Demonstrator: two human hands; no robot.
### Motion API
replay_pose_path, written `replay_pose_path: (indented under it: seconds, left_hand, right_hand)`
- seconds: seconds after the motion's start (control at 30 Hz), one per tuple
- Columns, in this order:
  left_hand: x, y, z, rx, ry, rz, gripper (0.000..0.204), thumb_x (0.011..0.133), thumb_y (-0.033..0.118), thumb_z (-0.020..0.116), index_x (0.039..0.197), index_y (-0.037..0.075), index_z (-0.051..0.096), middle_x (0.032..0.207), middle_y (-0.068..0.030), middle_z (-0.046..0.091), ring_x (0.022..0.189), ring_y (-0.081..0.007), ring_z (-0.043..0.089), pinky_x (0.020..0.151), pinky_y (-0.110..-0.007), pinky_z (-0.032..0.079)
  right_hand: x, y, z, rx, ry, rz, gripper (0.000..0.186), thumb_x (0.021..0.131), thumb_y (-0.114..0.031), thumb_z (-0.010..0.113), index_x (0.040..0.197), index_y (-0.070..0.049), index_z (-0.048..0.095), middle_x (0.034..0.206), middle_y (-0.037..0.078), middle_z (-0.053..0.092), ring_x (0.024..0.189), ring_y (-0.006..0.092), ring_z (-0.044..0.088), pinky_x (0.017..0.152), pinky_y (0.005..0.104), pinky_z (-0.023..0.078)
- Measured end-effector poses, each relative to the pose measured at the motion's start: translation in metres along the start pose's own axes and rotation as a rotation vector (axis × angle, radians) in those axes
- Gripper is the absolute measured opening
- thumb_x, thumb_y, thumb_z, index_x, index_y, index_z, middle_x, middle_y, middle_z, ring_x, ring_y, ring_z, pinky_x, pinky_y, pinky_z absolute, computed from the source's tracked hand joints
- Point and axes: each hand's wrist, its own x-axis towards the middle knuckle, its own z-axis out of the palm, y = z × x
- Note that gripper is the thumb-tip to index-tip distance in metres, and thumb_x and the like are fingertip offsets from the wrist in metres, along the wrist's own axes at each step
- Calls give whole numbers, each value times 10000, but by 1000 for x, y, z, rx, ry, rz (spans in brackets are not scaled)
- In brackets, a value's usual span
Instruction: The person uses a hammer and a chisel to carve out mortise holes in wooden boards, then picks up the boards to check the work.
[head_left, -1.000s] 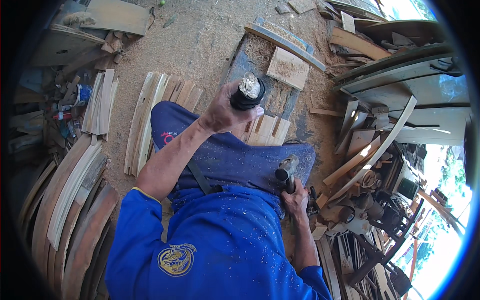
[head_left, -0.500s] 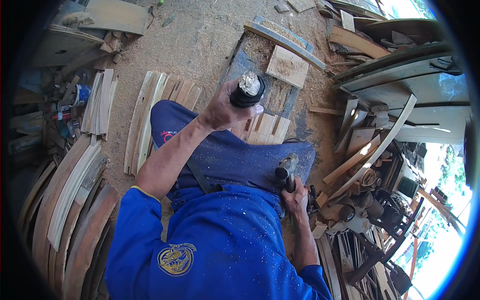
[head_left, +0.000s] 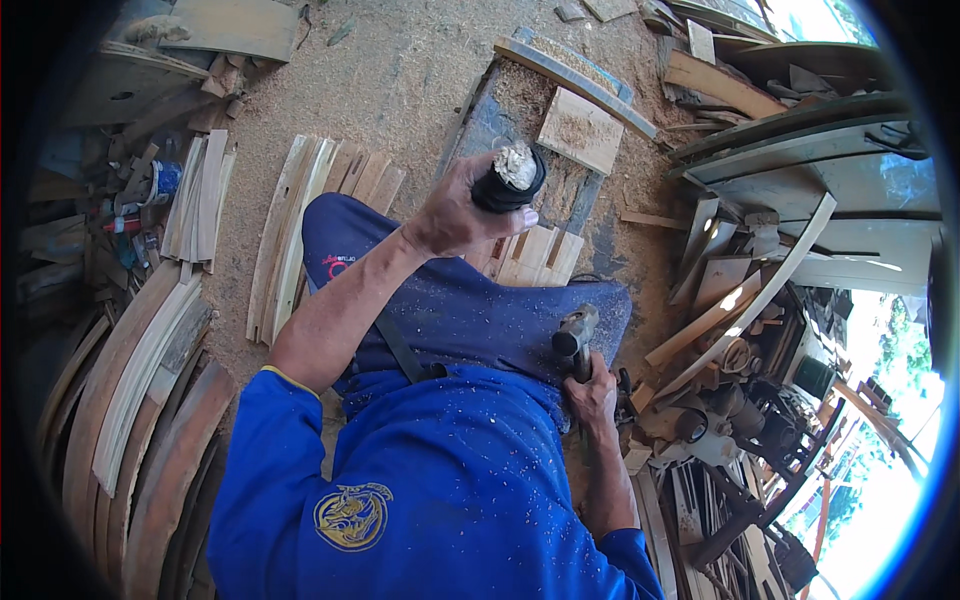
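My left hand (head_left: 452, 215) is closed round a thick chisel (head_left: 508, 185), held upright above the low bench. Its handle is wrapped in black, and its pale top is battered and frayed; the blade end is hidden below my fist. Beside my right thigh, my right hand (head_left: 596, 393) grips a hammer (head_left: 574, 332) by its handle, metal head upward. Just past my lap, partly under my left hand, lie light wooden pieces (head_left: 537, 258) with slots cut in them. Dark blue trousers (head_left: 460, 315) dusted with chips cover my spread legs.
Beyond the slotted pieces, the low bench (head_left: 487, 115) bears a flat board (head_left: 580, 130) and a curved strip (head_left: 575, 85). Curved slats (head_left: 285, 240) lie left of my knee, with more stacked boards (head_left: 140, 380) farther left. Wood scraps and machinery (head_left: 740, 420) crowd the right. Sawdust covers the floor.
My left hand and the chisel appear slightly farther right. The view has shifted a little. Both hands keep their grips, and the hammer has hardly moved.
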Motion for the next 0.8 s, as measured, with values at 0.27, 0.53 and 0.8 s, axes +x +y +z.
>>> replay_pose_path:
  seconds: [0.27, 0.53, 0.8]
  left_hand:
    - [1, 2, 2, 3, 9, 26, 261, 786, 99, 767, 1007, 34, 644, 873, -14, 674, 800, -92, 620, 769, -279, 532]
    - [2, 2, -3, 13, 3, 16, 257, 784, 79, 761, 1008, 28, 644, 899, -17, 671, 826, -98, 631, 779, -277, 541]
    - [1, 3, -5, -38, -17, -41, 237, 792, 27, 739, 1002, 26, 628, 916, 0, 640, 841, -82, 634, 769, -266, 554]
  right_hand:
    - [2, -4, -2, 27, 22, -3, 231, 743, -96, 659, 949, -50, 563, 705, 186, 591, 661, 402, 639, 610, 456, 493]
    - [4, -10, -6, 20, -17, 0, 239, 750, -74, 646, 977, -39, 582, 775, 157, 561, 669, 385, 643, 613, 449, 501]
    - [5, -8, -5, 23, -16, 25, 249, 744, -100, 647, 976, -44, 576, 740, 184, 584, 681, 402, 635, 624, 452, 490]
